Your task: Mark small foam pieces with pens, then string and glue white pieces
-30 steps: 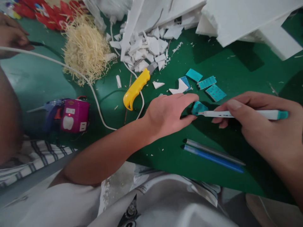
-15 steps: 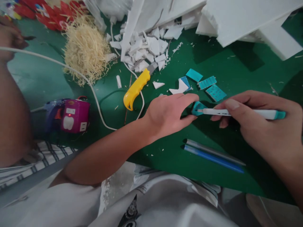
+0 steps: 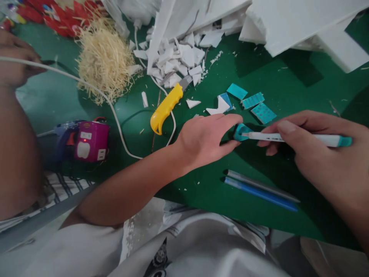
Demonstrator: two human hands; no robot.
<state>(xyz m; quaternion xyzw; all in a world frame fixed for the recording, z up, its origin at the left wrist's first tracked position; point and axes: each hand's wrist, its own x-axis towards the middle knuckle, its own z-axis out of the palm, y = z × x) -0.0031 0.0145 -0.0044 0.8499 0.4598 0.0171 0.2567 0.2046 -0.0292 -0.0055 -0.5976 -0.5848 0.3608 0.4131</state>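
Teal piece (image 3: 241,131): between your two hands, at your left fingertips.
Left hand (image 3: 203,136): you pinch the piece between thumb and finger.
Right hand (image 3: 323,161): you pinch the white marker (image 3: 325,139), its tip at the piece.

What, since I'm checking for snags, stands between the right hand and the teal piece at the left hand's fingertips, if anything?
Nothing visible except the white marker in the right hand, its tip at the teal piece. The left hand is on the opposite side; the blue pen lies off that line.
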